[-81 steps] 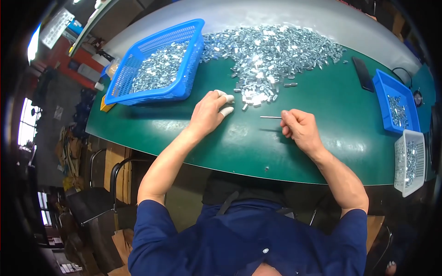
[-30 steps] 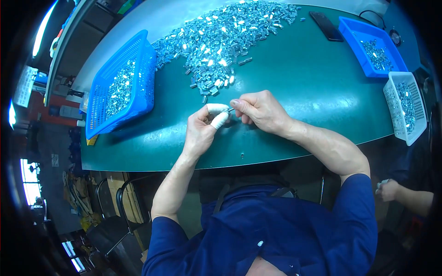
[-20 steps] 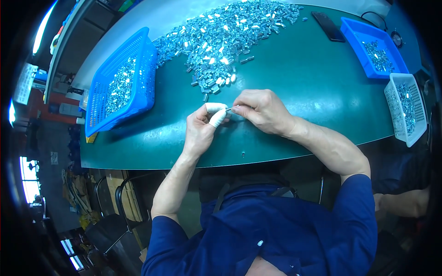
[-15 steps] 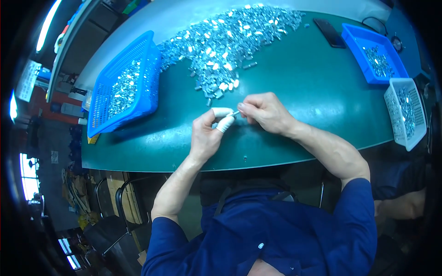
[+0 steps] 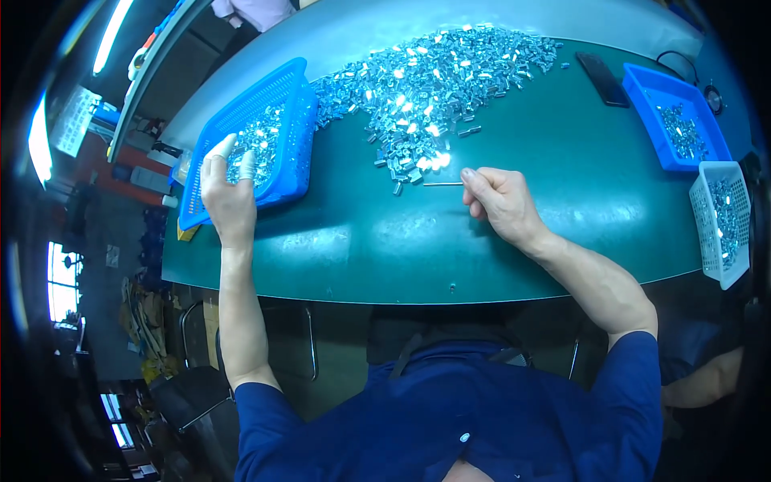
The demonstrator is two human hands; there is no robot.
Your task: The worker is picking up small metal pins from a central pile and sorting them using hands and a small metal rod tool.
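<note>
Head — rod part-hidden by right hand

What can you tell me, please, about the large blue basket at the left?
The basket is roughly rectangular and open-topped, with perforated walls and a solid rim; it looks like plastic. It stands on the left part of the green table, partly filled with small, shiny, metal-looking pieces. The left hand is over its near side, fingers apart; I cannot tell whether they touch it.

A dark phone lies upper right; a lit tube glows upper left — lower down, a black chair.
</note>
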